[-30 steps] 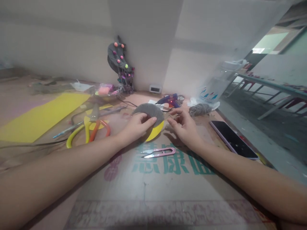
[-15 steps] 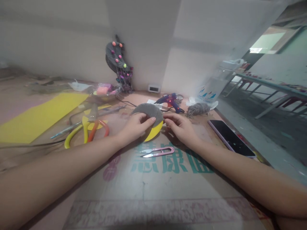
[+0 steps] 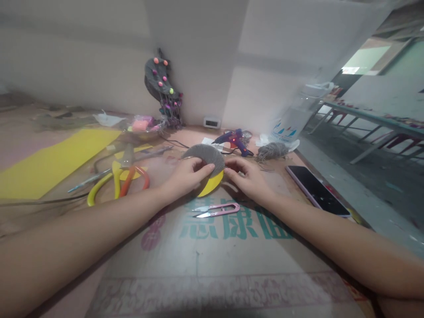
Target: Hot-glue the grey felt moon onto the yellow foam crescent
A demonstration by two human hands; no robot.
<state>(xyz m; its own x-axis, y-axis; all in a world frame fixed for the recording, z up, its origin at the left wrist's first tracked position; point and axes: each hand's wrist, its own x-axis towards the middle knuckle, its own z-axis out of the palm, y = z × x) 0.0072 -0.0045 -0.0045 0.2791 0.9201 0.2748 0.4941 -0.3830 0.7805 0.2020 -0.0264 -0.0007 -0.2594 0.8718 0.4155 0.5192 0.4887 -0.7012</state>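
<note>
A yellow foam disc (image 3: 212, 185), its upper half wrapped in grey yarn, lies on printed cardboard (image 3: 212, 247) in the middle of the table. My left hand (image 3: 187, 176) is closed on the disc's left side, thumb across the grey part. My right hand (image 3: 248, 176) rests against the disc's right edge, its fingers curled and pinched there; what they hold is too small to see. Pink thread snips (image 3: 217, 210) lie just in front of both hands.
Yellow-and-orange pliers (image 3: 115, 181) and a yellow foam sheet (image 3: 49, 163) lie to the left. A blue glue gun (image 3: 233, 139), a grey yarn ball (image 3: 271, 151) and a phone (image 3: 316, 191) sit to the right. A grey decorated craft (image 3: 162, 88) stands in the corner.
My right hand has moved left, from an open pose apart from the disc to its right edge. The left hand has kept its hold.
</note>
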